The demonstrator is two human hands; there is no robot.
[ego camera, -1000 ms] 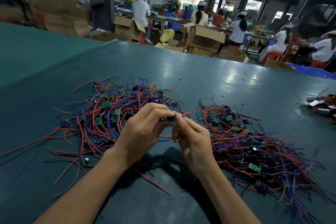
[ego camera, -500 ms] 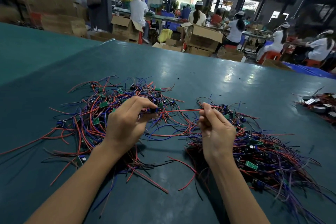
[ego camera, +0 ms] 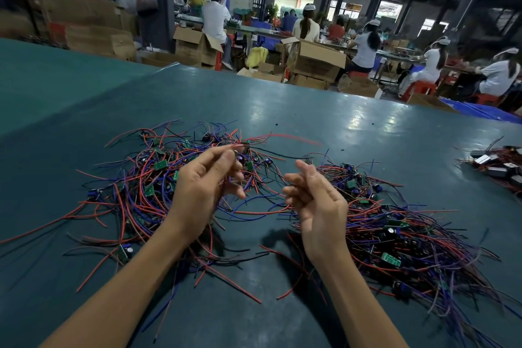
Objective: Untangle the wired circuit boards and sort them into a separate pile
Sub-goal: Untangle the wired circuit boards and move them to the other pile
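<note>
- I see the left hand (ego camera: 206,189) raised above the table (ego camera: 282,99), palm turned towards the camera.
- Its thumb and forefinger pinch one wired circuit board (ego camera: 241,159). Only a small dark capacitor end shows between the fingertips.
- A red lead (ego camera: 296,137) and a black lead (ego camera: 282,155) run from that board out to the right, clear of the table. The red one is motion-blurred.
- The right hand (ego camera: 316,203) is level with the left and apart from it. Its fingers are loosely curled with the thumb up, and I see nothing held in them.
- The left pile (ego camera: 135,186) lies beneath and beyond the left hand: red, blue and black leads tangled round small green boards.
- The right pile (ego camera: 409,229) lies just beside the right hand and is denser and darker.
- Printing on the green boards is too small to read.
- Black-and-white modules (ego camera: 500,162) with leads sit at the far right edge, well apart.
- Beyond the table, cardboard boxes (ego camera: 316,62) carry no legible marking.
</note>
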